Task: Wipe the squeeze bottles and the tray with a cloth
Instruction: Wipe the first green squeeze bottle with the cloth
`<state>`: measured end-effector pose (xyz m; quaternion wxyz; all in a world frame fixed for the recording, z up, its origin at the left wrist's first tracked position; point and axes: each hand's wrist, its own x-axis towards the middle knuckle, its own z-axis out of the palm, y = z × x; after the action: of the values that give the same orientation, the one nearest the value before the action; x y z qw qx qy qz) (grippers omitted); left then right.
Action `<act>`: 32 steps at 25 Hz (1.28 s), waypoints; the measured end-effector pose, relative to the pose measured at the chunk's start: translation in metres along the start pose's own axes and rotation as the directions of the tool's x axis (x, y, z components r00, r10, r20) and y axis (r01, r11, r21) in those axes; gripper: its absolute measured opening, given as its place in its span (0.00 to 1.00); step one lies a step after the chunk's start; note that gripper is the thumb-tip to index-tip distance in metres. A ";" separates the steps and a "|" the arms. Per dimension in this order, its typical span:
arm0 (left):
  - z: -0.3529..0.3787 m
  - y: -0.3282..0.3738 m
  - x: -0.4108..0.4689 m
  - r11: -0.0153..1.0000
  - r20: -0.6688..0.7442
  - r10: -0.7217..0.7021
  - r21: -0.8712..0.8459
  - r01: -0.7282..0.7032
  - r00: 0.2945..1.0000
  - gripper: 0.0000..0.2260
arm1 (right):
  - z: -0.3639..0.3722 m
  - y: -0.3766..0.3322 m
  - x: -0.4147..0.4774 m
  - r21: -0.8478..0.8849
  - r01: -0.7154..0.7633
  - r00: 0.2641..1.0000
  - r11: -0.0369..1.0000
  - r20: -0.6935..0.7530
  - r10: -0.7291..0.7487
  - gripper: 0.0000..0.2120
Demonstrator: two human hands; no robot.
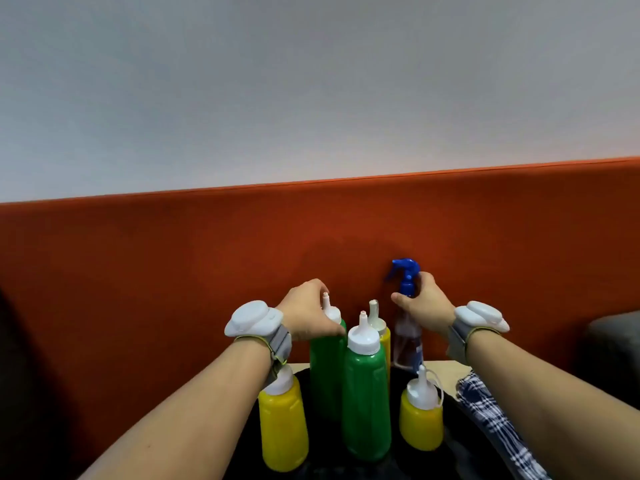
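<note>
1. Gripping the rear green squeeze bottle [325, 375] at its white cap with the left hand [306, 311], fingers curled round the shoulder beside the nozzle.
2. Clasping the neck of a clear spray bottle [407, 341] with the right hand [424, 306], just under the blue trigger head, thumb wrapped round the left side.
3. Standing upright on the black tray [453, 431]:
   - front green squeeze bottle [365, 403], just beside and ahead of the gripped one;
   - left yellow squeeze bottle [282, 427], below the left wrist;
   - right yellow squeeze bottle [420, 420], shorter, near the tray's right side;
   - rear yellow squeeze bottle [382, 337], mostly hidden behind the green pair.
4. Lying just right of the tray, beneath the right forearm: a blue-and-white checked cloth [491, 414], held by neither hand.
5. Supporting it all: a pale table [446, 367]. Cannot tell whether the spray bottle's base sits on tray or table.
6. Strapped on both wrists: white-and-grey wrist devices [252, 318].
7. Rising behind: an orange backrest [173, 271], then a grey wall [311, 81].
</note>
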<state>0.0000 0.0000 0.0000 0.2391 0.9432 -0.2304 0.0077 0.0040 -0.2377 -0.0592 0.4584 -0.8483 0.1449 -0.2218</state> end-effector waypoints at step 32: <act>-0.033 0.024 -0.173 0.913 -0.032 0.081 -0.399 -0.088 0.996 0.22 | -0.104 -0.124 -0.226 0.035 0.311 0.769 0.950 0.578 -0.273 0.15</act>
<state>-0.1623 0.0708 0.0188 0.4280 0.8635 -0.2658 -0.0221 -0.2384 -0.1436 0.0400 0.4136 -0.9014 -0.1269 -0.0187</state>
